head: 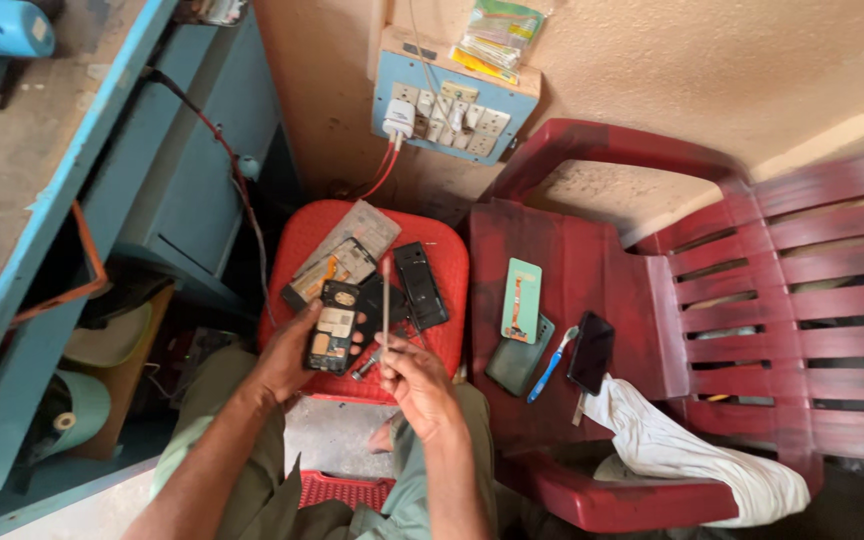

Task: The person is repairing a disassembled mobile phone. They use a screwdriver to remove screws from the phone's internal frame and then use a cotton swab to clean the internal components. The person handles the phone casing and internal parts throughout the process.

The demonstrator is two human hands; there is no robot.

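My left hand (pixel 287 362) holds an opened mobile phone (pixel 332 325) with its back cover off, circuit parts showing. In my right hand (pixel 414 378) is a thin screwdriver (pixel 385 305), held upright with its tip pointing up beside the phone. Both hands hover over a red plastic stool (pixel 447 262). On the stool lie several phone parts, among them a black phone body (pixel 420 285) and a flat panel with an orange flex cable (pixel 337 265).
A red plastic chair (pixel 712 300) stands to the right, with a green phone back (pixel 521 298), a dark phone (pixel 591 350), a blue tool (pixel 550 365) and a white cloth (pixel 682 445) on its seat. A blue switchboard (pixel 447 115) hangs on the wall; a blue workbench (pixel 72 200) is at left.
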